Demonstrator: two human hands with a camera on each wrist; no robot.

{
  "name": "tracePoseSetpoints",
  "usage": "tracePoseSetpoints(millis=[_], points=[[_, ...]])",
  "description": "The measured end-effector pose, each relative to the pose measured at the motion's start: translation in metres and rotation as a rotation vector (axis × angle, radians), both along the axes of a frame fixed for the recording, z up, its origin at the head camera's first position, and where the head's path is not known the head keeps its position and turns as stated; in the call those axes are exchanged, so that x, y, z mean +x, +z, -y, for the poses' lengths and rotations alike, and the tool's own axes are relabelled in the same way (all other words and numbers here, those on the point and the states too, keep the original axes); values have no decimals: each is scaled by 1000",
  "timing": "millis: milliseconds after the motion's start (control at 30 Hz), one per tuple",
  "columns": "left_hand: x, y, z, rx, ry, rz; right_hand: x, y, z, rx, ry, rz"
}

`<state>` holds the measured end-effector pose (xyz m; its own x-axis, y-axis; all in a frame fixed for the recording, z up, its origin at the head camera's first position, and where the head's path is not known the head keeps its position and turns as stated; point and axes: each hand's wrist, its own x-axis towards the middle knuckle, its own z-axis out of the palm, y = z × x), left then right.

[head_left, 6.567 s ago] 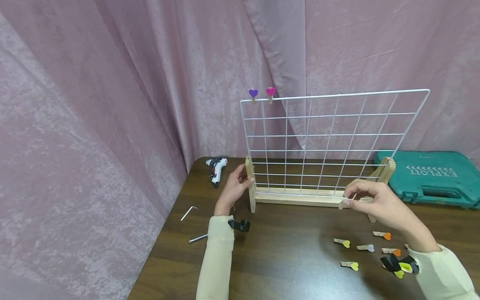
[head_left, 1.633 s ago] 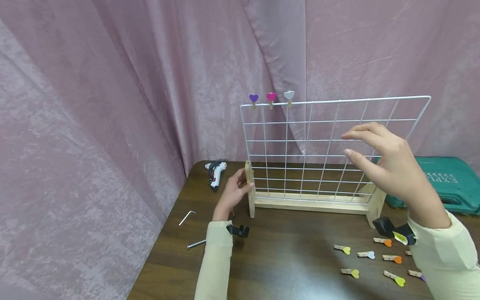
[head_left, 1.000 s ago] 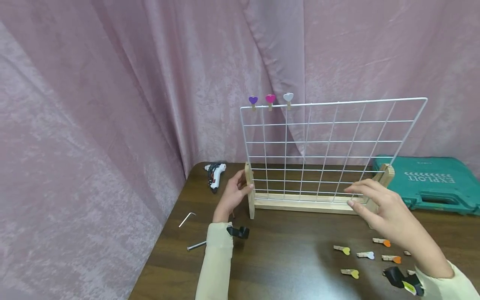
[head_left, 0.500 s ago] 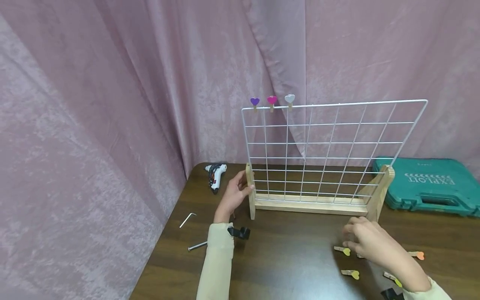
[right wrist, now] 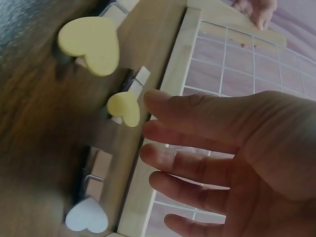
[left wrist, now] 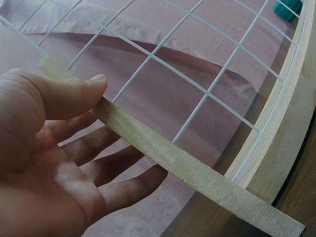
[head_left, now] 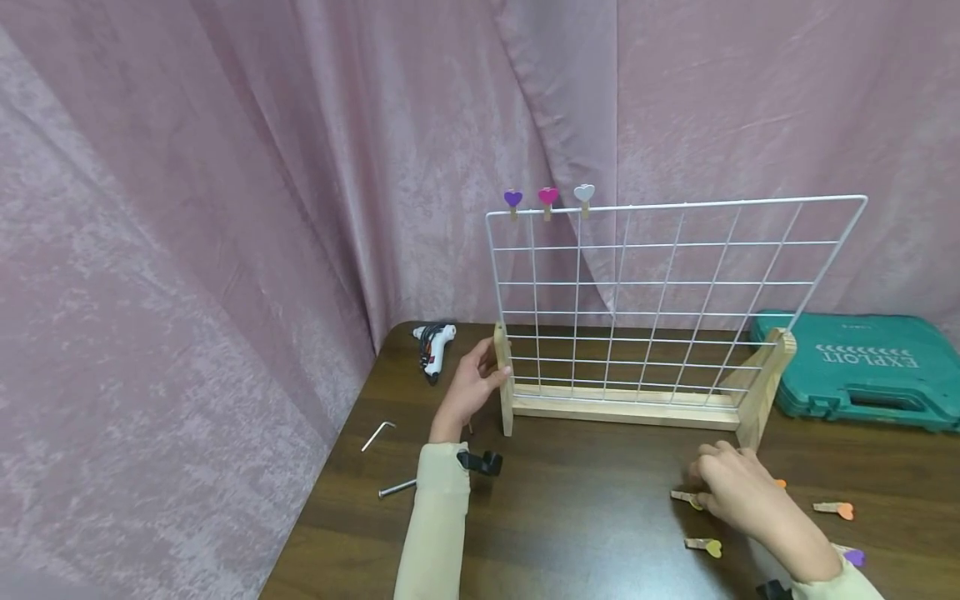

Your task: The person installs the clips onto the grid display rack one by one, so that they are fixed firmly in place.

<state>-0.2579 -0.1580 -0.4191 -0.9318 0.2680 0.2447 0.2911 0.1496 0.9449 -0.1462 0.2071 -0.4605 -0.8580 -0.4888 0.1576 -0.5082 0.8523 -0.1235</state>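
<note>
at far left a hex key [head_left: 377,436] and a bolt [head_left: 397,488] lie on the dark desk [head_left: 585,508], with a white glue gun [head_left: 435,350] near its back edge. the left hand [head_left: 467,390] has its grip closed round the left wooden leg [head_left: 505,404], thumb on one side, fingers on the other. from that leg the white wire grid [head_left: 663,282] runs right, standing in a wooden base bar [head_left: 622,408]; purple [head_left: 513,199], pink [head_left: 548,197] and white [head_left: 584,194] heart clips are on the left part of its top wire. further right, two yellow heart clips [head_left: 703,547] lie on the desk; the right hand [head_left: 738,487] is over the farther one, its grip loose and holding nothing, thumb apart from fingers. a white-heart clip [right wrist: 92,197] lies near it. the right wooden leg [head_left: 767,387] stands just behind. orange clip [head_left: 834,509], purple-heart clip [head_left: 853,556] and green case [head_left: 862,367] come last.
</note>
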Motion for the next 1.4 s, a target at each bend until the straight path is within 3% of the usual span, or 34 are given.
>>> tracePoseSetpoints(millis=[333, 667, 933, 1200, 1400], points=[[1, 0, 0, -11, 4, 6, -1, -8, -4, -1, 16, 26], [3, -2, 0, -23, 3, -2, -1, -14, 1, -40, -57, 124], [2, -3, -1, -43, -1, -22, 1, -17, 3, -48, -61, 139], [0, -1, 1, -27, -1, -14, -2, -9, -2, -96, 24, 185], [-1, -2, 0, -4, -14, -13, -4, 1, -3, -220, 130, 101]])
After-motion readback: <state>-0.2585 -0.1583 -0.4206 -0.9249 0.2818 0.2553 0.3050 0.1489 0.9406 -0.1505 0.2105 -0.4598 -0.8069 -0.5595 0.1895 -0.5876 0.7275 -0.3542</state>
